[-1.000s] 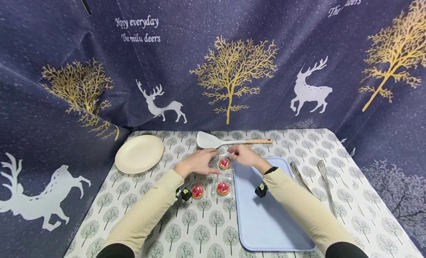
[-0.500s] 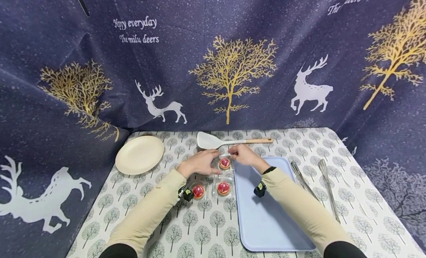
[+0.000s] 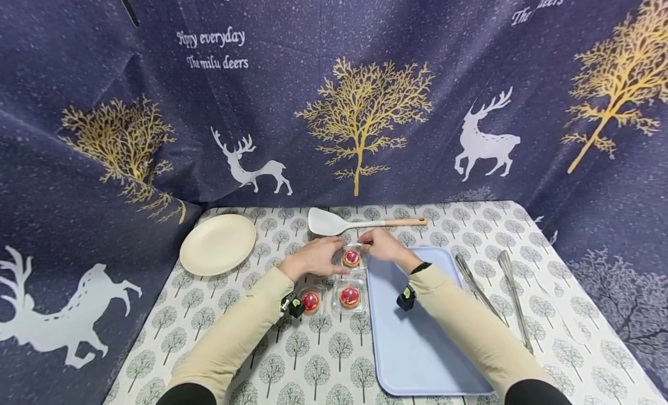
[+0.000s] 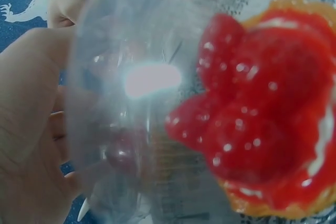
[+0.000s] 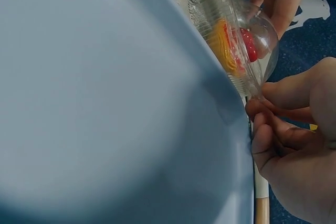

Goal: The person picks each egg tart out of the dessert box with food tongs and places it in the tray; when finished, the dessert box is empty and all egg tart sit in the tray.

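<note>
A red-topped fruit tart (image 3: 351, 257) sits inside a small clear plastic box with a domed lid (image 5: 262, 35), between my two hands in the head view. My left hand (image 3: 316, 256) holds this box from its left side, fingers at the far edge and thumb at the near edge. At the far right corner, my right hand (image 3: 383, 245) pinches the rim between thumb and fingertips. Nearer to me stand two more boxed tarts: one tart (image 3: 349, 297) beside the tray, another tart (image 3: 310, 302) partly behind the left wrist camera. That left one fills the left wrist view.
A pale blue tray (image 3: 417, 347) lies under the right forearm. Behind the hands is a white spatula (image 3: 326, 221) with a wooden handle. A cream plate (image 3: 218, 244) rests at the back left. Metal tongs (image 3: 514, 295) and another metal utensil (image 3: 472, 277) lie right of the tray.
Both hands stay at the far box with almost no movement. The whole head view shifts very slightly.
</note>
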`<state>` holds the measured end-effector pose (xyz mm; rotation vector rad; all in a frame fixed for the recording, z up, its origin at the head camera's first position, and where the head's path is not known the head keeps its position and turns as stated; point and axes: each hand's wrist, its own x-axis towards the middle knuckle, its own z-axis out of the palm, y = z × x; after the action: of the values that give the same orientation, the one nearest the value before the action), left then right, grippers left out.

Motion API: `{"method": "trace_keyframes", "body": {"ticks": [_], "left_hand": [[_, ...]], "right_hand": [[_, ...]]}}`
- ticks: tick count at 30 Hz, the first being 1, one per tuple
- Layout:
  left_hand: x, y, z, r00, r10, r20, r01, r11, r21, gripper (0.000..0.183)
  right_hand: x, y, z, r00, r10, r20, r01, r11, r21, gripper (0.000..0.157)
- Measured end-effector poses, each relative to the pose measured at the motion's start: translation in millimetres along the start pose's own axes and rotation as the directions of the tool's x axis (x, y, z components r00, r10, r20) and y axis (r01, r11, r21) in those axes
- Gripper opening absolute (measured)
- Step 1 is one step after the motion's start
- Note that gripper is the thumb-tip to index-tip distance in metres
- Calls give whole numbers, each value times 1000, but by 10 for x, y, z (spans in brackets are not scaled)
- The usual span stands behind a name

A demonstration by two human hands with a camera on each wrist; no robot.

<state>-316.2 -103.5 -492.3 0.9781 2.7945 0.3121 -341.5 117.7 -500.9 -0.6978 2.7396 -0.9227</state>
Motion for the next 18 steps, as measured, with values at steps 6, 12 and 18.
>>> {"method": "trace_keyframes", "body": {"ticks": [6,12,18], "left_hand": [[25,5,-4,1000,22,-22,-22,1000,3,76],[48,5,2,1000,25,-13,-25,1000,-9,77],[67,26,-11,1000,8,2,-8,1000,-26,76]], "right_hand": [[10,-1,-5,1000,0,4,0,1000,12,18],[16,-6,8,1000,5,-7,-5,1000,31,12],[12,-6,18,1000,21,-14,-20,999,49,9]]}}
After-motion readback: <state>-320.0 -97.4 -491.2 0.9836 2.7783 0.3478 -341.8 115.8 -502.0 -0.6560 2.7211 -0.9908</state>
